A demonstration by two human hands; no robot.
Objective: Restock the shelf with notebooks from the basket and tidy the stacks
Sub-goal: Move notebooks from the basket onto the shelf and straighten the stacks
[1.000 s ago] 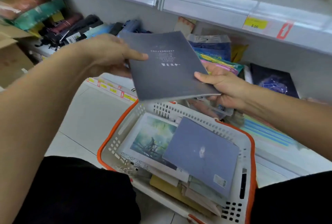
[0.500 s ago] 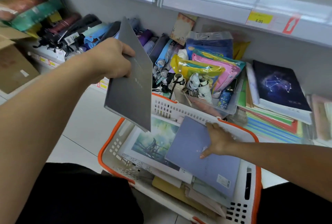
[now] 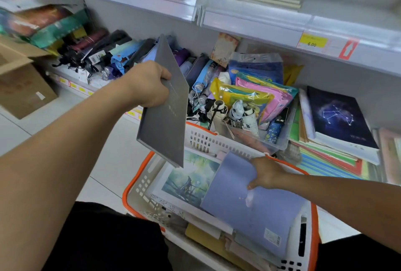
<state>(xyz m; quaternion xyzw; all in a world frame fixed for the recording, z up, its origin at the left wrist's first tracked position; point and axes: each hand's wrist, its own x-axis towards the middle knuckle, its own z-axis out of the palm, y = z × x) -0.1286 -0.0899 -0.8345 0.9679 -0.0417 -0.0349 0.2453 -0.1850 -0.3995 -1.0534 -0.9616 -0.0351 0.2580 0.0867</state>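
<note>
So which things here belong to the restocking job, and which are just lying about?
Job:
grey notebook in left hand
lilac notebook under right hand
basket
notebook stack

Lying about:
umbrellas
pouches
cardboard box
price tag

A yellow paper price tag [image 3: 312,42] on the white shelf edge rail [image 3: 249,24], upper right of the frame, reads "6.00". Print on the grey notebook cover [image 3: 166,116] and the other labels is too small to read.
</note>
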